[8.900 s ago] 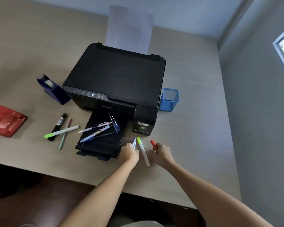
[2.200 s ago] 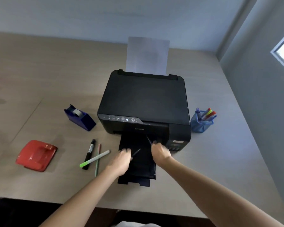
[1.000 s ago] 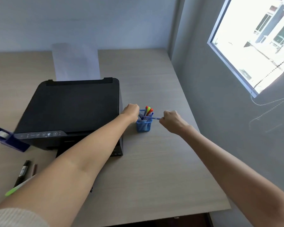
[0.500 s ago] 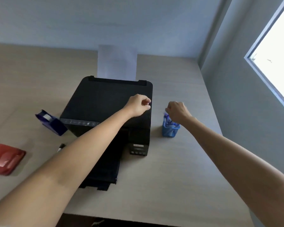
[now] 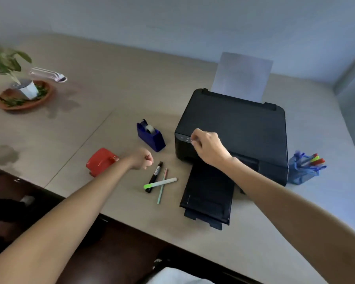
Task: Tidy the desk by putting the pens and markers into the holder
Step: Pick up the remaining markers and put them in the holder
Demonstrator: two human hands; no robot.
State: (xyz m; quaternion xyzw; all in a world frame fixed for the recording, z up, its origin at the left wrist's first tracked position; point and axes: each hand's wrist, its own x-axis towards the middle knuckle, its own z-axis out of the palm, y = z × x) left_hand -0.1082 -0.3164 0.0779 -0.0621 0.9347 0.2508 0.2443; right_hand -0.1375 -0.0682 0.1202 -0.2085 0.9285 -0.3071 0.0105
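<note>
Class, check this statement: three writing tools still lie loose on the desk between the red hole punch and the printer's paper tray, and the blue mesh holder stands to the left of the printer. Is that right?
One detail is wrong. The head view shows the blue mesh holder to the right of the printer, not the left. The rest holds: a black marker, a pale green pen and a green-tipped highlighter lie loose on the desk between the red hole punch and the paper tray.
</note>
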